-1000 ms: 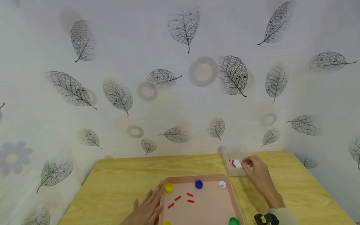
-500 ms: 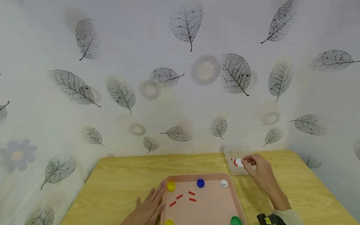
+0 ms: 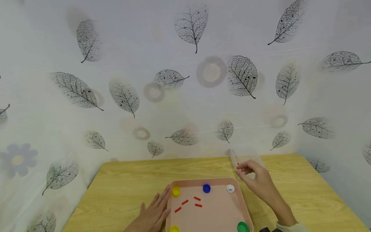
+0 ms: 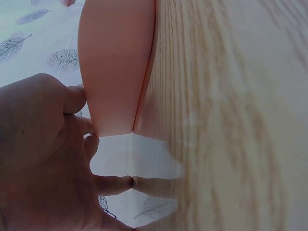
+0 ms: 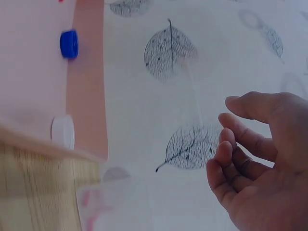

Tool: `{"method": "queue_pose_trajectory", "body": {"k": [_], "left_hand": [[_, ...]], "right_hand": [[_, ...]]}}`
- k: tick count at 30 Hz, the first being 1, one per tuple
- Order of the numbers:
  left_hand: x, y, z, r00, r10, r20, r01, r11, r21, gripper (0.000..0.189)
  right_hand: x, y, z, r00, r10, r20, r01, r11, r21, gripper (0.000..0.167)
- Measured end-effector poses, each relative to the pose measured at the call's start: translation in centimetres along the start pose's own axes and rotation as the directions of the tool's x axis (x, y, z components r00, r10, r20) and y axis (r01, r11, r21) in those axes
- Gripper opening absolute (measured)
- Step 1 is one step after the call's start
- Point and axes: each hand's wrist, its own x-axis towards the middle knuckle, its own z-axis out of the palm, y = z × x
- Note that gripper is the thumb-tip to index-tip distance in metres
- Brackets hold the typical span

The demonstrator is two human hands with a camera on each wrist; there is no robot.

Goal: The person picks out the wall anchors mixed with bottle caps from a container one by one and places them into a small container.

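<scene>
My left hand [image 3: 152, 214] rests with its fingers extended against the left side of a pink tray [image 3: 213, 220]. In the left wrist view its fingertips touch the tray wall [image 4: 113, 72] and the wooden table. My right hand [image 3: 261, 182] hovers over a translucent plastic box [image 3: 233, 156], hiding much of it. Its thumb and index finger are bent toward each other, and the right wrist view shows a small gap between those tips with nothing in it. A tiny red piece [image 3: 238, 164] shows beside the index fingertip. Several short red sticks [image 3: 185, 202] lie in the tray.
Bottle caps line the tray: yellow [image 3: 175, 192], blue [image 3: 206, 188], white [image 3: 230, 188], green [image 3: 242, 227] and another yellow one [image 3: 174, 229] at the front left. A leaf-patterned sheet [image 3: 185, 106] hangs behind the wooden table [image 3: 130, 180].
My right hand has moved left across the box, now covering the white piece and red sticks seen inside it. My left hand and the tray's contents stay put.
</scene>
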Motion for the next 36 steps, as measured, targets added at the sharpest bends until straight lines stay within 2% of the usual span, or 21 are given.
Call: {"method": "queue_pose_trajectory", "body": {"k": [6, 13, 18, 20, 23, 25, 28, 30, 32, 36], "left_hand": [[-0.1, 0.1, 0.0, 1.0, -0.013, 0.012, 0.013, 1.0, -0.002, 0.063], [-0.2, 0.3, -0.1, 1.0, -0.01, 0.007, 0.01, 1.0, 0.004, 0.063], [-0.3, 0.4, -0.2, 1.0, -0.019, 0.006, 0.019, 1.0, 0.007, 0.063], [-0.3, 0.5, -0.2, 1.0, -0.018, 0.004, 0.018, 1.0, 0.006, 0.063], [-0.3, 0.6, -0.3, 1.0, -0.01, 0.002, 0.01, 1.0, 0.002, 0.063], [-0.3, 0.6, -0.4, 1.0, -0.001, -0.003, 0.001, 1.0, 0.003, 0.063], [-0.2, 0.5, -0.3, 1.0, 0.011, -0.008, -0.011, 1.0, 0.002, 0.062], [-0.2, 0.5, -0.3, 1.0, 0.02, -0.013, -0.02, 1.0, 0.002, 0.062], [-0.2, 0.4, -0.2, 1.0, 0.025, -0.014, -0.025, 1.0, 0.002, 0.062], [-0.2, 0.3, -0.1, 1.0, 0.021, -0.009, -0.021, 1.0, 0.002, 0.062]], "right_hand": [[-0.3, -1.8, 1.4, 0.998, -0.008, 0.067, 0.003, 0.996, 0.085, 0.016], [-0.9, -3.3, 3.5, 0.988, -0.078, 0.134, 0.046, 0.973, 0.226, 0.019], [-1.5, -4.2, 5.1, 0.977, -0.079, 0.199, 0.022, 0.961, 0.277, 0.015], [-1.7, -4.4, 5.7, 0.974, -0.1, 0.204, 0.037, 0.956, 0.291, 0.015], [-2.0, -4.6, 6.7, 0.974, -0.152, 0.17, 0.099, 0.953, 0.288, 0.018], [-2.3, -4.8, 7.3, 0.972, -0.16, 0.173, 0.105, 0.951, 0.292, 0.018], [-2.9, -4.9, 8.0, 0.966, -0.117, 0.232, 0.043, 0.952, 0.302, 0.013], [-3.3, -5.0, 8.4, 0.953, -0.072, 0.295, -0.029, 0.946, 0.322, 0.008], [-3.6, -4.9, 8.8, 0.944, -0.052, 0.325, -0.062, 0.941, 0.331, 0.006], [-4.0, -4.4, 9.4, 0.94, -0.044, 0.337, -0.078, 0.937, 0.341, 0.006]]}}
